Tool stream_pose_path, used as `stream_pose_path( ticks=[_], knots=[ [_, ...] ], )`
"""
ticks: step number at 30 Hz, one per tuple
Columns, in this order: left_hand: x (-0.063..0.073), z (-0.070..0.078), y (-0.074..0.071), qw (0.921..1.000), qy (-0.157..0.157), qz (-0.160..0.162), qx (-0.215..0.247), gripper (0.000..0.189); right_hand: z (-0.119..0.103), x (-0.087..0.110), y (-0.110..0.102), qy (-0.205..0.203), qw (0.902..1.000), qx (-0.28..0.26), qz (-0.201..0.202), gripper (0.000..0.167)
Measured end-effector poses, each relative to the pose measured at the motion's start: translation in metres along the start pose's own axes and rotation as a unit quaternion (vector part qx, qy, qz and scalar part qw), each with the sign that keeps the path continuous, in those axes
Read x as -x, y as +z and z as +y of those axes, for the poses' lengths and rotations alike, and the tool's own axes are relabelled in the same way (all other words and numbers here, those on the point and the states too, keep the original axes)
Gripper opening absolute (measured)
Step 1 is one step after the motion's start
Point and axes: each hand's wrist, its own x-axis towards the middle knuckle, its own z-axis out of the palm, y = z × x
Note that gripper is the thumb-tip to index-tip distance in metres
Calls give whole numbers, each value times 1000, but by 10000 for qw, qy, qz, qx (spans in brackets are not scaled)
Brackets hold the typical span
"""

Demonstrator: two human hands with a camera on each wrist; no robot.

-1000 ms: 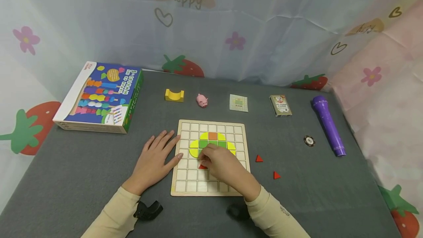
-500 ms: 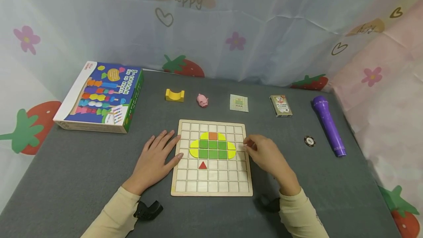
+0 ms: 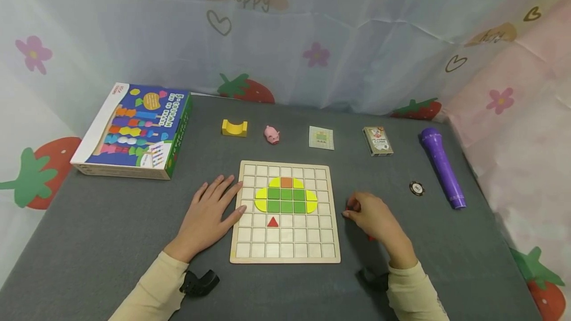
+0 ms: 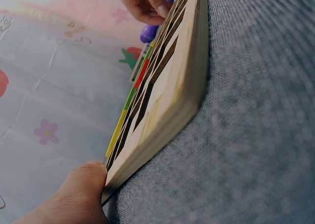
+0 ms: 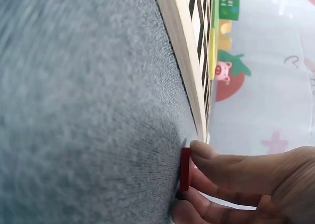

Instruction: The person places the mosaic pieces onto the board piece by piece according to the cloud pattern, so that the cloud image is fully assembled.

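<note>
My left hand (image 3: pixel 208 218) lies with fingers spread at the left edge of a wooden grid board (image 3: pixel 287 250), its fingertips touching the frame. On the board, green square tiles (image 3: pixel 287 193), yellow rounded tiles (image 3: pixel 260 199) and an orange square (image 3: pixel 286 183) form a shape, and a red triangle tile (image 3: pixel 272 222) sits below. Right of the board, my right hand (image 3: pixel 375 219) pinches another red triangle tile (image 5: pixel 184 169) between thumb and fingers, low at the grey cloth. A third red triangle (image 3: pixel 371 238) peeks out from under this hand, mostly hidden.
Along the back stand a toy box (image 3: pixel 138 130), a yellow block (image 3: pixel 234 129), a pink pig figure (image 3: pixel 271 134), a small pattern card (image 3: pixel 321 138) and a playing-card box (image 3: pixel 378 141). To the right lie a round chip (image 3: pixel 417 188) and a purple flashlight (image 3: pixel 443 168).
My right hand has left the board, uncovering the red triangle there, and moved right to a loose red triangle, which it now pinches. My left hand has stayed in place.
</note>
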Motion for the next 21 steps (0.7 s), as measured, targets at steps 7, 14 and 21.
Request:
stream_pose_path(
  ticks=[7,14,21],
  knots=[
    [1,0,0,10000,-41,-54,12,65,-2,1,3,133,9998,-147,-93,12],
    [1,0,1,10000,-40,-59,8,66,-4,0,5,-224,9994,-183,168,10],
    [1,-1,2,10000,-59,-16,28,65,-17,-4,1,-728,9933,-762,473,8]
  ],
)
